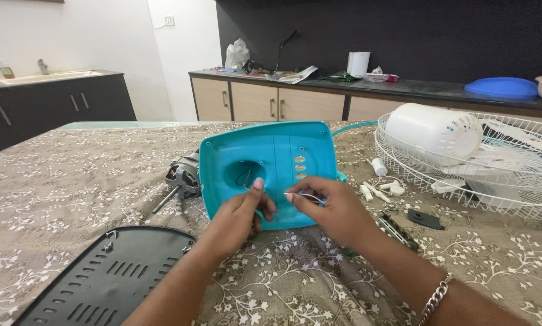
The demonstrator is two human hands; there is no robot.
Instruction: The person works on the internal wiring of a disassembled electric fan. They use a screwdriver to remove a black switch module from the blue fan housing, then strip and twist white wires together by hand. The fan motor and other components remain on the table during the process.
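A teal plastic fan base cover [277, 157] stands tilted on the table in front of me, its inner side with a round hole facing me. My left hand [242, 216] grips its lower edge, thumb up by the hole. My right hand [331, 208] pinches a thin white wire [304, 195] against the cover's lower middle. A grey electric motor [183, 177] with a protruding shaft lies just left of the cover.
A black vented plate [111, 278] lies at front left. White wire fan guards [494, 181] with a white motor housing [431, 131] sit at right. Small white plastic parts [380, 188] and a black piece [424, 218] lie near my right hand. Cabinets stand behind the table.
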